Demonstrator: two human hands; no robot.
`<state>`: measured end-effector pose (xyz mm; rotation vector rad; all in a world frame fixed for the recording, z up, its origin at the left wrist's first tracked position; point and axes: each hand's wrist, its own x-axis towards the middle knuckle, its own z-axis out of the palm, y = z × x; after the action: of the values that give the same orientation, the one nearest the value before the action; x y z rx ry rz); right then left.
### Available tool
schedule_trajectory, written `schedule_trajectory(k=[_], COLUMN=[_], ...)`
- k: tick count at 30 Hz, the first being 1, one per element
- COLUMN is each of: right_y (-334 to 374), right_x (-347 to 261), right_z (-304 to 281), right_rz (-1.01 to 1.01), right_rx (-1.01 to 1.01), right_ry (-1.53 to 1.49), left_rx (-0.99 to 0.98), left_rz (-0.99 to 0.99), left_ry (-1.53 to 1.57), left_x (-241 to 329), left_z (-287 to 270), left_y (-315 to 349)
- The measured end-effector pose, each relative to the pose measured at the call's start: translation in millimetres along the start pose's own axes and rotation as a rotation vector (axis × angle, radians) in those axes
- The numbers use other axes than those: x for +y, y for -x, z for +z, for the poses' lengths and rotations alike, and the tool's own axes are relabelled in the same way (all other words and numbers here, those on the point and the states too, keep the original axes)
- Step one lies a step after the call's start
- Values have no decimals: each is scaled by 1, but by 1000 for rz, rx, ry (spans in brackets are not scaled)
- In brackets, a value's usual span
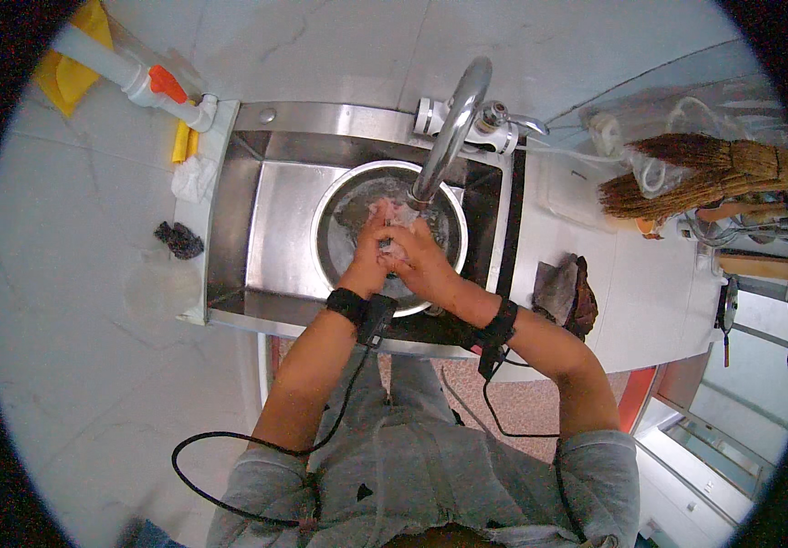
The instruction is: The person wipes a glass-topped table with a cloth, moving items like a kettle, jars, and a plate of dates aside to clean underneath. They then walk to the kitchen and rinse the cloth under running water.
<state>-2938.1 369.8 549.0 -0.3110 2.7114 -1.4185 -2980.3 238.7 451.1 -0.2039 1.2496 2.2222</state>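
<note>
Both of my hands are together over a round metal basin (317,219) in the sink, below the spout of the curved chrome faucet (453,128). My left hand (368,258) has its fingers closed around a wet, pale pink lump (401,216) that looks like raw meat. From the other side my right hand (423,262) presses on the same lump, its fingers curled and overlapping the left ones. The fingers cover much of the lump, so its full shape is hidden. Water appears to lie in the basin beneath.
The basin stands in a rectangular steel sink (280,233). On the right counter (642,310) lie a dark brown and grey piece (566,294) and bundled straw brushes (709,173). Left of the sink are a dark scrubber (179,239) and a white cloth (193,178). A black cable (195,443) loops from my left wrist.
</note>
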Motion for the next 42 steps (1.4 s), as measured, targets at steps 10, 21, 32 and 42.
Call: schedule_trajectory(k=[10, 21, 32, 42], right_y=[-35, -16, -20, -20], right_x=[38, 38, 44, 24], right_z=[-3, -56, -69, -57], right_rz=[356, 690, 627, 704], right_rx=[81, -37, 81, 249], right_ry=[369, -838, -676, -914], left_rx=[89, 71, 95, 116], left_rz=[-271, -187, -255, -257], left_ry=[381, 332, 384, 70], left_x=[-9, 46, 60, 57], left_z=[49, 15, 12, 29], left_y=[1, 9, 19, 10])
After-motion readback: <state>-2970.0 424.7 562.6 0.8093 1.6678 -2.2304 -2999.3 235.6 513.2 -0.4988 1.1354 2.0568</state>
